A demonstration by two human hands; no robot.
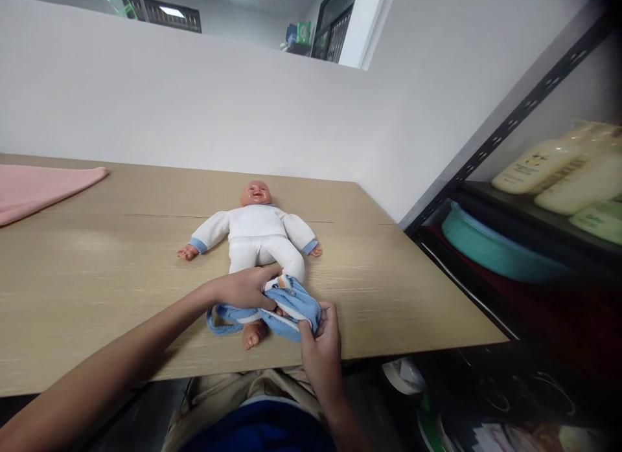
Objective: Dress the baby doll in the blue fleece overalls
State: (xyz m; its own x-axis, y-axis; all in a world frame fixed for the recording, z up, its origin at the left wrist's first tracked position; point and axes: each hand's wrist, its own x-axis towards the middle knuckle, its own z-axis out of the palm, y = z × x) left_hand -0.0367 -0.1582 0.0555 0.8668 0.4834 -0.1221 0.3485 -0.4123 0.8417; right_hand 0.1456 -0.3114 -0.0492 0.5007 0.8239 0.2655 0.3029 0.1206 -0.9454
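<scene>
We see the doll [265,222] on its back on the table [121,264], head near the back edge by the wall [194,109], one bare foot [253,335] near the front edge. The blue clothing [296,309] is bunched around its lower legs. Our right hand [323,342] pinches the clothing's outer edge between thumb and fingers, close to the table's front edge. Our left hand [245,288] bends over the doll's leg and the clothing; we cannot tell how firmly it is closed. To the left we have a wide bare stretch reaching to the pink cloth [43,188]. To the right, bare tabletop runs to the slanting side edge, beyond which stand the shelf post [503,129] and a turquoise basin [486,245].
</scene>
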